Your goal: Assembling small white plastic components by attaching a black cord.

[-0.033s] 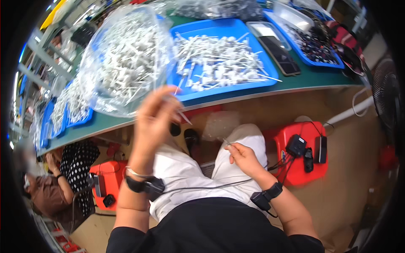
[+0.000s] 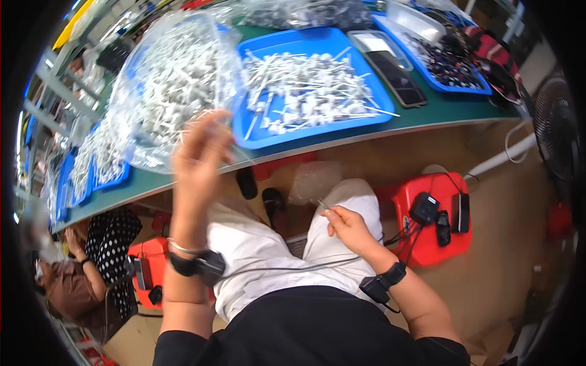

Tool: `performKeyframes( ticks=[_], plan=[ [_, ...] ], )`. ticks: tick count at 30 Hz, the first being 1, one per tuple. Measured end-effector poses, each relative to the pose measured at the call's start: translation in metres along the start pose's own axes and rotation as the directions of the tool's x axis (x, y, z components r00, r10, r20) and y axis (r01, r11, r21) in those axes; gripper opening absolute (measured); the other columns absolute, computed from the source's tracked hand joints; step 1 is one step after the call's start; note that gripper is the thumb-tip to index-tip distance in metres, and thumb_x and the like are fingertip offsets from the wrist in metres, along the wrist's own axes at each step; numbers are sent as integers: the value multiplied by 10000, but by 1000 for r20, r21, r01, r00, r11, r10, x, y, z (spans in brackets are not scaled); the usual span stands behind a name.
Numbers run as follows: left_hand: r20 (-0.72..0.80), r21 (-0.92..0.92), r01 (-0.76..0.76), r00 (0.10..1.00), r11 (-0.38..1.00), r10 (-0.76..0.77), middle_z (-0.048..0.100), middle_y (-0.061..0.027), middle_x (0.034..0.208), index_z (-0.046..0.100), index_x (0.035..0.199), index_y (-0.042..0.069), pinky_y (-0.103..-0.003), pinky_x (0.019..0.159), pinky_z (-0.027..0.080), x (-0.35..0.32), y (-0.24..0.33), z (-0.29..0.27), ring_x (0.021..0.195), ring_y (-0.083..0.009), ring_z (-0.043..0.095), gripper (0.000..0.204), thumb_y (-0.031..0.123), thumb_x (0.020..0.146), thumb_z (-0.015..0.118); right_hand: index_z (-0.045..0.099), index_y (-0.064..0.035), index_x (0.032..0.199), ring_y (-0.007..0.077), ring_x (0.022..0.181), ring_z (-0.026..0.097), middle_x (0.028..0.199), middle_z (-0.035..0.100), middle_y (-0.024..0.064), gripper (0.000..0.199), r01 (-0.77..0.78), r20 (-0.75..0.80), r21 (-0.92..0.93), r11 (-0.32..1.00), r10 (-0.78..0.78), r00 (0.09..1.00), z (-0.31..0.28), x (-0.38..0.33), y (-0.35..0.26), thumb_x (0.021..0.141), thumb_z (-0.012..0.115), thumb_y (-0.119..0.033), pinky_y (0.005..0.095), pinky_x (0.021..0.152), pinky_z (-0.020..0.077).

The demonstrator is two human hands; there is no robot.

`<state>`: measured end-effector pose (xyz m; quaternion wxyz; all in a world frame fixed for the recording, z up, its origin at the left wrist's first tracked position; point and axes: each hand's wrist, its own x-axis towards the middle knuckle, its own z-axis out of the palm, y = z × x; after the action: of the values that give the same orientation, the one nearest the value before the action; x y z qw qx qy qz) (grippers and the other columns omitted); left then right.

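Observation:
My left hand [image 2: 201, 152] is raised at the table's front edge, before a large clear plastic bag [image 2: 137, 137] full of white stick-like parts [image 2: 183, 79]. Motion blurs its fingers, which look bent together; a faint thin white stick [image 2: 245, 157] juts from them. Over my right thigh, my right hand [image 2: 353, 229] is closed in a pinch on a small thin pointed piece [image 2: 322, 204], too small to name. Beyond the hands, a blue tray [image 2: 317, 133] holds more white sticks [image 2: 305, 91] with thicker ends.
Right of the tray lie a dark phone [image 2: 397, 79] and another blue tray [image 2: 455, 89] of small dark parts. A red stool [image 2: 439, 247] with black devices stands to my right, near a fan [image 2: 555, 122]. A person [image 2: 70, 287] sits at the left. A cable [image 2: 287, 266] links my wristbands.
My left hand has moved left and slightly up, away from the blue tray toward the bag, taking the white stick along. My right hand keeps its pinch, and the whole view has shifted slightly.

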<state>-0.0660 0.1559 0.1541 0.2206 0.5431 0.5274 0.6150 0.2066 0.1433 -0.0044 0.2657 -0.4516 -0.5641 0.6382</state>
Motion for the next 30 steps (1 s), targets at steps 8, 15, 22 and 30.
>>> performKeyframes(
  ticks=[8,15,22,30],
  plan=[
    [-19,710,-22,999,703,51,656,-102,1074,485,1470,137,-251,710,515,139,0,-103,772,-90,610,564,159,941,678,675,-4,1076,63,612,505,668,596,18,297,60,-142,67,996,-50,989,-18,0,-17,1030,550,-270,239,580,399],
    [225,161,-141,969,977,103,658,-38,1005,535,1404,44,-248,800,469,98,8,-24,933,-86,587,454,168,979,633,557,-12,1245,14,560,391,744,586,-7,272,363,-494,138,921,-254,832,-72,-5,-89,1049,517,-196,187,518,341],
    [647,-116,-93,748,989,146,703,-81,1024,674,1159,23,-290,815,516,28,36,85,936,-143,651,241,-5,930,603,624,25,1178,94,703,578,934,656,59,241,424,-506,-364,829,-558,658,-152,65,-178,986,581,-114,257,635,488],
    [759,-138,-452,523,881,388,657,-110,951,673,1096,58,-410,743,513,5,-1,142,864,-308,627,249,18,851,685,658,40,1139,442,1028,617,1055,656,274,273,166,-379,-725,669,-588,714,-163,141,-172,909,606,-99,485,925,486]
  ],
)
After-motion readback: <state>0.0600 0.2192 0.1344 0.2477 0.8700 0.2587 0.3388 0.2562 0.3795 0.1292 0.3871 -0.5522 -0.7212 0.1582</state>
